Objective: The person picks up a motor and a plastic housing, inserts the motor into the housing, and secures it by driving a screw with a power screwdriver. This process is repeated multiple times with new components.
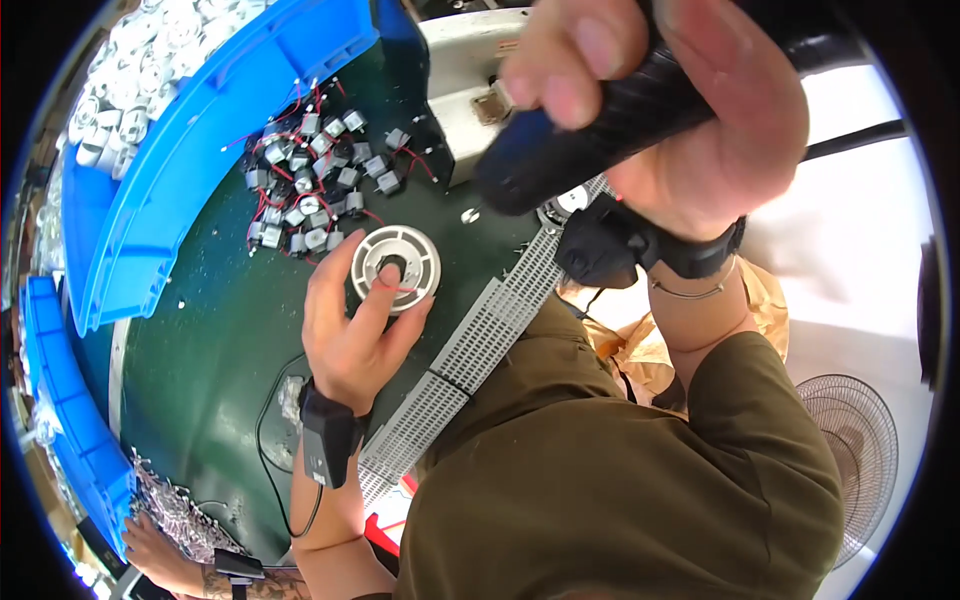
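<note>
My left hand (350, 345) grips a white round plastic housing (397, 237) at its rim, thumb and fingers on either side and one finger at its hub. Inside the hub sits something dark with a short red wire. Raised close to the camera, my right hand (710, 130) is wrapped round a thick black electric screwdriver (590, 125), its tip angled down and left towards the housing but apart from it. A small bright spot shows just beyond that tip; I cannot tell whether it is the bit. Beyond the housing lies a pile of small silver motors (315, 185) with red wires.
Blue bins (225, 110) line the left, one heaped with white plastic parts (150, 75). A perforated grey strip (480, 345) edges the green work surface (210, 370). At lower left, another person's hand (160, 555) is beside piled wire-like pieces (180, 515). A fan (850, 460) stands right.
</note>
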{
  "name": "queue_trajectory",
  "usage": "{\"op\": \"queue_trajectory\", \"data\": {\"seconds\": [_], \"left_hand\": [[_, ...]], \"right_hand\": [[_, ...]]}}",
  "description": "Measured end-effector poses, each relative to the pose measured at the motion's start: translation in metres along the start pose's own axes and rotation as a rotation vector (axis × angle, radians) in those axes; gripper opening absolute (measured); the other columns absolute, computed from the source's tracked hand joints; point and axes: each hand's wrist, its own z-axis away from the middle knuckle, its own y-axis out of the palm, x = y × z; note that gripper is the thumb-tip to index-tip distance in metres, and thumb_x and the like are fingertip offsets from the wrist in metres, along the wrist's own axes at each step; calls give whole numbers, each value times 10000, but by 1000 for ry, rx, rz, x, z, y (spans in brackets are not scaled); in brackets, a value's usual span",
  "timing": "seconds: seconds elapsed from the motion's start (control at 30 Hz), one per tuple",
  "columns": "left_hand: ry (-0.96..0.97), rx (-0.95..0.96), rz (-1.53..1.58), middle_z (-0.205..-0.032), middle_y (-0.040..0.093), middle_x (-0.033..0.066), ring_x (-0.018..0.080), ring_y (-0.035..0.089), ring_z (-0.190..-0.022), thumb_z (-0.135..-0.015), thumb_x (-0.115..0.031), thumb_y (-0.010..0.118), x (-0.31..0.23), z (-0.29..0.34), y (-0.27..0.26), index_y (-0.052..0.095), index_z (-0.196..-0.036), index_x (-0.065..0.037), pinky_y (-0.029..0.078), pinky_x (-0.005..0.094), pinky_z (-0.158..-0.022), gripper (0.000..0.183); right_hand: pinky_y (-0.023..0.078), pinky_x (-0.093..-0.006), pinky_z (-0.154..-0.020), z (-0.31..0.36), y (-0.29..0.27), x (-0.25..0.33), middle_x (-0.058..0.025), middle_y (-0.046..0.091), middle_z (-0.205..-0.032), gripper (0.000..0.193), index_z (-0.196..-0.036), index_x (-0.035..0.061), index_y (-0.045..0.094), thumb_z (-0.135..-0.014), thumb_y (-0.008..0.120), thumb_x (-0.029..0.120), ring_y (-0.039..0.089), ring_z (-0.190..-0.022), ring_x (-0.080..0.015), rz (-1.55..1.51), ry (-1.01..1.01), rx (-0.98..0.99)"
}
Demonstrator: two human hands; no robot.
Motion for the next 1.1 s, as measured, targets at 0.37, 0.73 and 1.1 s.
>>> {"op": "queue_trajectory", "data": {"seconds": [0.37, 0.73, 1.1], "left_hand": [[1, -43, -27, -1076, 570, 214, 344, 591, -897, -604, -106, 795, -3, -1, 2, 619, -907, -44, 499, 396, -728, 355], [-8, -28, -24, -1092, 557, 220, 335, 588, -898, -604, -118, 787, -4, -2, 2, 617, -892, -33, 504, 385, -706, 345], [-30, -12, -10, -1096, 554, 217, 338, 579, -922, -607, -118, 782, -4, -2, 2, 612, -885, -33, 496, 394, -729, 337]], "right_hand": [[459, -291, -574, -12, 45, -22, -87, 548, -710, 477, -1155, -54, 382, -727, 590, -24, 554, -598, -183, 35, 184, -2], [456, -288, -578, -7, 53, -15, -79, 533, -696, 473, -1160, -44, 373, -740, 587, -3, 542, -595, -173, 93, 351, -42], [452, -286, -582, -4, 59, -4, -72, 518, -682, 470, -1165, -35, 365, -752, 584, 17, 530, -592, -163, 173, 520, -82]]}}
